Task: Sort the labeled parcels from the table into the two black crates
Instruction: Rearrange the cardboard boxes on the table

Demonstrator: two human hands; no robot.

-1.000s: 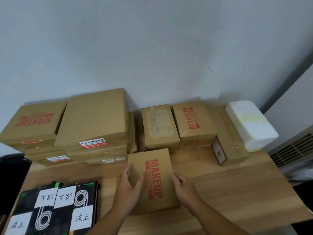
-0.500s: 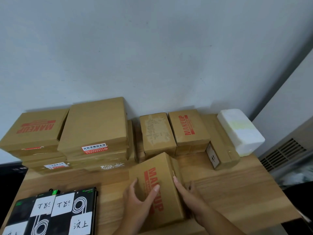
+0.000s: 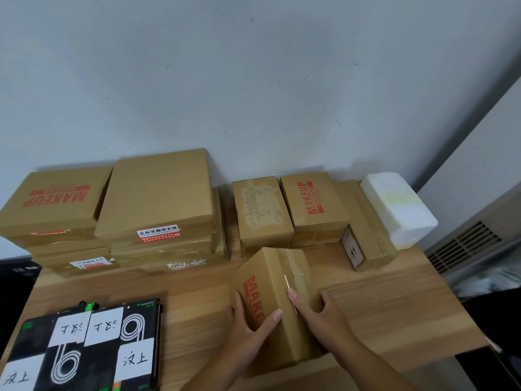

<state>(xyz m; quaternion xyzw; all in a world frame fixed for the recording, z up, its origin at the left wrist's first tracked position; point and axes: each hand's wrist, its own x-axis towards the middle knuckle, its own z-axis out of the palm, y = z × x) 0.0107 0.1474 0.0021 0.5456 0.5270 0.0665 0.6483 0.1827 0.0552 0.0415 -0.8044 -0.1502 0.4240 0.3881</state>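
A brown cardboard parcel (image 3: pixel 277 280) printed with red MAKEUP stands tilted near the front of the wooden table (image 3: pixel 394 303), raised on one side so its taped edge faces up. My left hand (image 3: pixel 251 331) grips its printed face from the left. My right hand (image 3: pixel 318 314) presses on the taped side from the right. More parcels stand along the wall: a left stack with a MAKEUP box (image 3: pixel 53 201), a big flat box with a red-white sticker (image 3: pixel 158 193), a box with torn tape (image 3: pixel 259 210) and another MAKEUP box (image 3: pixel 313 201). No black crate is clearly in view.
Flat black packets with white handwritten labels (image 3: pixel 84 345) lie at the front left of the table. A white foam block (image 3: pixel 397 207) rests on a long carton with a small label (image 3: pixel 366 238) at the back right. A vented grey unit (image 3: pixel 473 238) stands to the right.
The MAKEUP parcel lay flat between my hands; both hands have tipped it up onto its side and drawn it slightly nearer. The view has also shifted a little.
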